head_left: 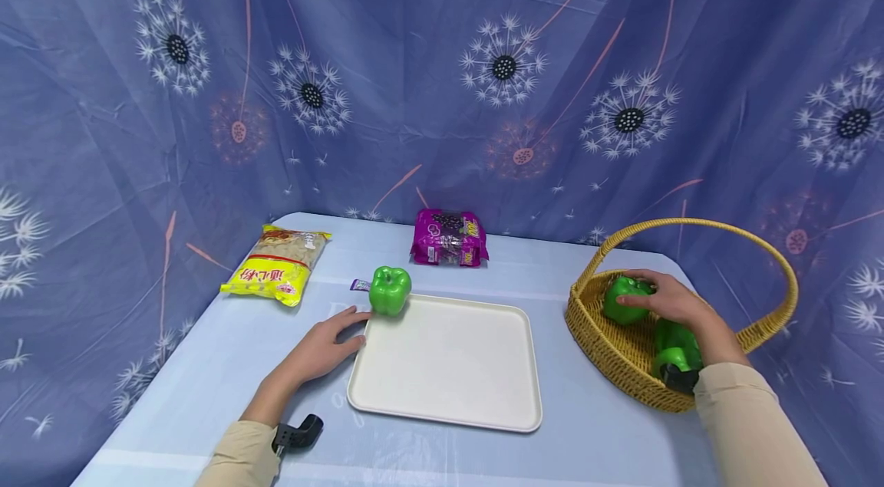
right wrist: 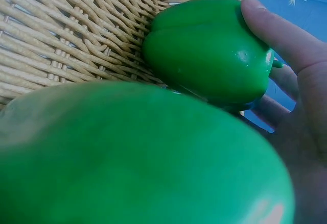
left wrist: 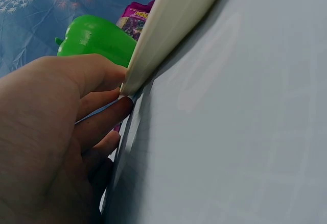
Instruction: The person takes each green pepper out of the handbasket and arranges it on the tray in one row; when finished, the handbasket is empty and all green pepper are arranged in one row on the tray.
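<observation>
My right hand (head_left: 673, 299) reaches into the wicker basket (head_left: 601, 341) and grips a green bell pepper (head_left: 619, 301). In the right wrist view the thumb (right wrist: 278, 32) lies on one side of that bell pepper (right wrist: 209, 50), while the other fingers are partly hidden behind it. A second green bell pepper (right wrist: 143, 152) fills the foreground there, under my wrist in the head view. My left hand (head_left: 321, 345) touches the left edge of the white tray (head_left: 449, 360), its fingers loosely extended. Another green bell pepper (head_left: 390, 291) stands at the tray's far left corner.
A yellow food bag (head_left: 279, 264) lies at the back left of the table. The purple snack package (head_left: 449, 238) is at the back middle, and a small purple packet (head_left: 361, 285) lies beside the tray-side pepper. The basket's tall handle (head_left: 691, 222) arches above the right forearm.
</observation>
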